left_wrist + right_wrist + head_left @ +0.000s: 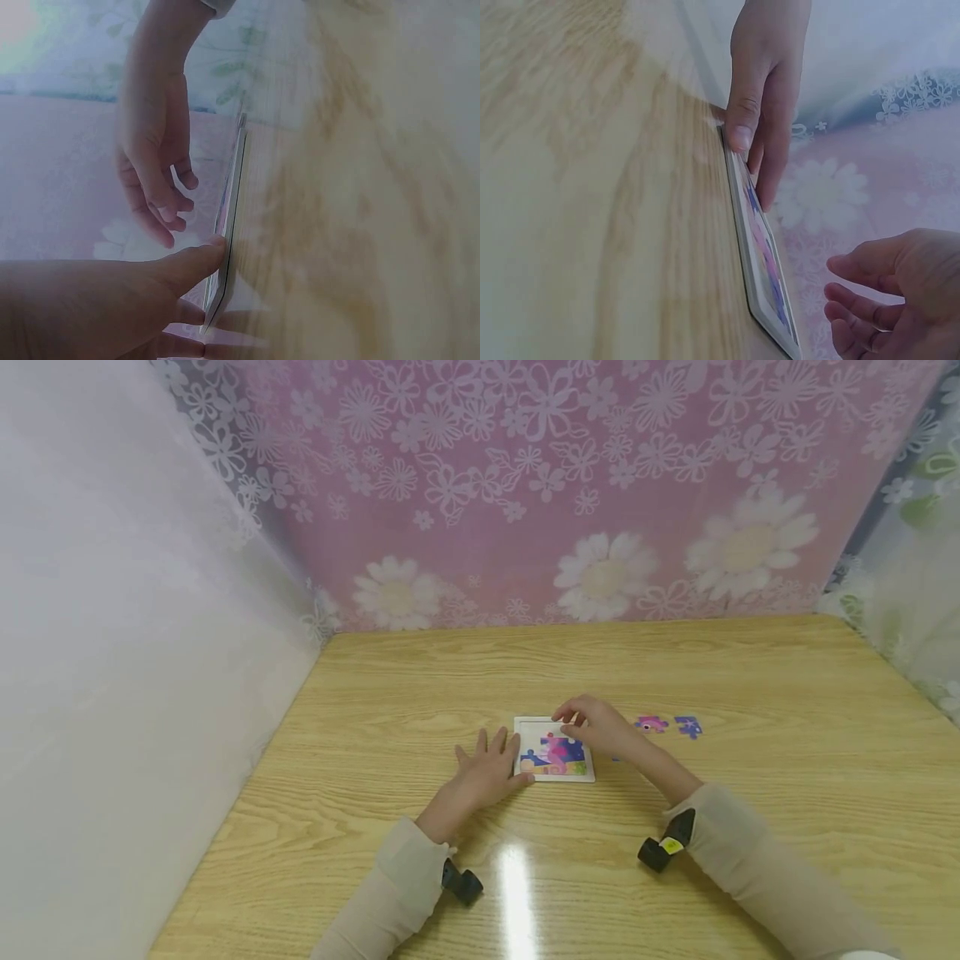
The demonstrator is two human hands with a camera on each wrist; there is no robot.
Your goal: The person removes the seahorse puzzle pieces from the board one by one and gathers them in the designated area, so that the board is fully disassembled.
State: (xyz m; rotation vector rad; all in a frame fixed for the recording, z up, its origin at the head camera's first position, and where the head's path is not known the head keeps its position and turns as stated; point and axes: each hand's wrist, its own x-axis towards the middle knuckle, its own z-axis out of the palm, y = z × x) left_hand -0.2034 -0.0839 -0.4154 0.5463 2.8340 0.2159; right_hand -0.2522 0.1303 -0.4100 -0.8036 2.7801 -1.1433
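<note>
A white-framed jigsaw puzzle (553, 778) lies flat on the table, its lower part filled with joined pieces showing a pink seahorse (557, 753) on blue. Bare white backing shows along the top and upper left. My left hand (486, 775) rests at the tray's left side, fingers spread, thumb on the lower left corner of the rim. Over the upper right corner hovers my right hand (600, 727), its fingers loosely bent. In the right wrist view, nothing shows between the fingertips (840, 264) and thumb, and they are apart from the tray (761, 300).
Right of the tray lie a pink loose piece (651, 724) and a blue-purple one (688, 727). A bit of blue (617, 759) peeks out beside the right wrist. Floral curtain (480, 493) hangs behind the wooden table (420, 693), with a pale wall (150, 635) on the left.
</note>
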